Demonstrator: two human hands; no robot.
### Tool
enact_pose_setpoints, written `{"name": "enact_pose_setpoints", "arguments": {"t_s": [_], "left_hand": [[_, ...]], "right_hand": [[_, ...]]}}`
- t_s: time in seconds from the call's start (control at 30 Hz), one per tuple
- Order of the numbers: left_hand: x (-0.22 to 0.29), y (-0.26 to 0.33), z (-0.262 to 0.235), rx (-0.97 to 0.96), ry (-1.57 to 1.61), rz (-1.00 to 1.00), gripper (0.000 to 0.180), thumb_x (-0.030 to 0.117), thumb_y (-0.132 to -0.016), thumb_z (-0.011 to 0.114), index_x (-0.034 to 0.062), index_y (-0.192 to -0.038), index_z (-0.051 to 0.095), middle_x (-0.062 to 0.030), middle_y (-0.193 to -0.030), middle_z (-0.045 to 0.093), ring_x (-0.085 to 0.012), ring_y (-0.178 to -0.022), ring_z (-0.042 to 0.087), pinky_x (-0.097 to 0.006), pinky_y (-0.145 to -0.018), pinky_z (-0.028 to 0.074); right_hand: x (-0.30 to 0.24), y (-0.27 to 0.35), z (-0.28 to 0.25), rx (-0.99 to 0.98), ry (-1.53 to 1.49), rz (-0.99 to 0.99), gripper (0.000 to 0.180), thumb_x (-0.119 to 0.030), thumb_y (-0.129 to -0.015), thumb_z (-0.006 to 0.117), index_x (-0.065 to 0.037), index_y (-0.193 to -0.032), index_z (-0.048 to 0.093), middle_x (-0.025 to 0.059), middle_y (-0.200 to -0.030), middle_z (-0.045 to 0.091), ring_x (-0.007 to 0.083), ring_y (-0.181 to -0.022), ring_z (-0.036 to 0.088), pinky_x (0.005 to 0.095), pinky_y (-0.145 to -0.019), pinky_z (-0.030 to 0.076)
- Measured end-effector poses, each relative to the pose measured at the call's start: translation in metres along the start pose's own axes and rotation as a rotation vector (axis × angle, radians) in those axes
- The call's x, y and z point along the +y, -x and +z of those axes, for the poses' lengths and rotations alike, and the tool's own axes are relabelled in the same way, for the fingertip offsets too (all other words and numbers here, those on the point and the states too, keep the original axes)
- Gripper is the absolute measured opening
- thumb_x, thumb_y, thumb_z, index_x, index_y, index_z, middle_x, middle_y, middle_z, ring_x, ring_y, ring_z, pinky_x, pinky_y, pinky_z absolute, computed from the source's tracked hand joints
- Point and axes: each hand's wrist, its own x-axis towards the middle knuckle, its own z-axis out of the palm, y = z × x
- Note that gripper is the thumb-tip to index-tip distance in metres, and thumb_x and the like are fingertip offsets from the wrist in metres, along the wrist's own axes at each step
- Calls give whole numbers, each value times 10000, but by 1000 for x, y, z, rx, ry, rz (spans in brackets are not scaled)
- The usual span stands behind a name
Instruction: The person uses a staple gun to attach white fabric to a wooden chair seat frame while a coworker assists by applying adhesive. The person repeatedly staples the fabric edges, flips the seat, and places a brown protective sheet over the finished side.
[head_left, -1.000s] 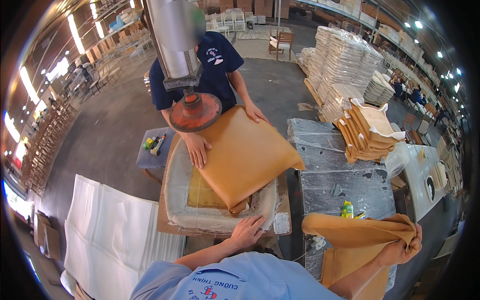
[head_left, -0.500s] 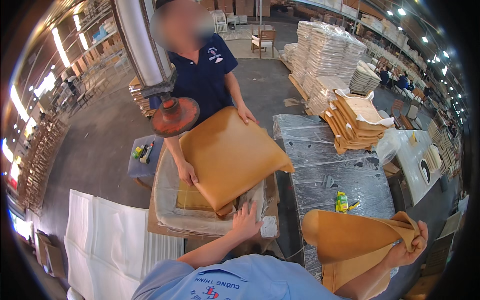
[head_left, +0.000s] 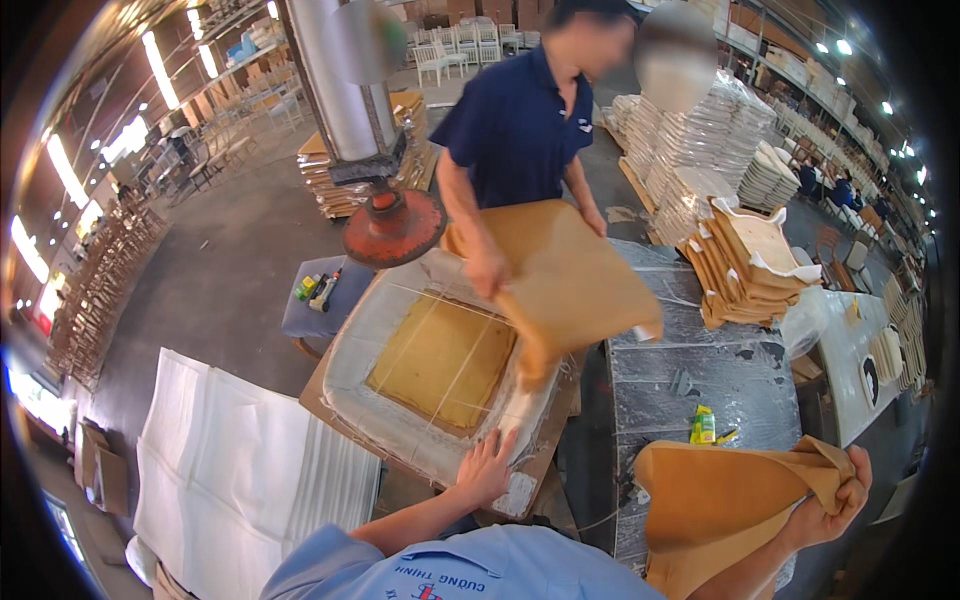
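Observation:
My left hand (head_left: 487, 468) lies with fingers spread on the near right rim of a padded, cloth-covered press bed (head_left: 350, 393), holding nothing. A yellow square pad (head_left: 440, 362) with thin strings across it is sunk in the middle of the bed. At the right, my right hand (head_left: 830, 510) grips the gathered corner of a tan leather cover (head_left: 715, 490), which hangs folded over the table's near end. Across from me, a co-worker in a dark blue shirt holds a tan leather cushion (head_left: 575, 265) with both hands over the right edge of the bed.
Above the bed hangs a press column with a round red plate (head_left: 394, 228). A plastic-wrapped table (head_left: 700, 375) at right bears a green-yellow packet (head_left: 703, 425) and a stack of tan covers (head_left: 750, 262). White foam sheets (head_left: 230, 450) lie at left; a blue stool (head_left: 325, 305) holds small tools.
The co-worker has lifted the cushion off the bed and carried it right, baring the yellow pad. My left hand stays on the rim; my right hand keeps its grip on the cover.

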Motion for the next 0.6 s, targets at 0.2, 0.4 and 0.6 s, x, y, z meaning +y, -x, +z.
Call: {"name": "enact_pose_setpoints", "arguments": {"t_s": [0.2,0.4,0.6], "left_hand": [[-16,32,0,96,32,-62,857,82,-932,656,157,-1730,354,-253,-1652,485,-448,-1450,554,-631,-1209,397],[-36,71,-7,163,16,-205,782,48,-916,646,184,-1666,474,-159,-1648,519,-416,-1527,470,-740,-1287,229],[-57,98,-13,244,14,-270,757,129,-920,699,151,-1650,498,-204,-1678,483,-489,-1583,393,-728,-1322,177]], "right_hand": [[12,-3,54,-183,163,-110,285,-31,-1038,728,-61,-990,448,263,-1417,667,307,-1110,730,394,-952,619],[-16,1,141,-403,53,-93,361,-75,-937,820,-48,-927,460,264,-1332,730,329,-1062,747,385,-918,591],[-60,-8,231,-545,123,-111,290,27,-832,769,-34,-853,487,195,-1235,765,307,-1006,745,348,-863,574]]}}
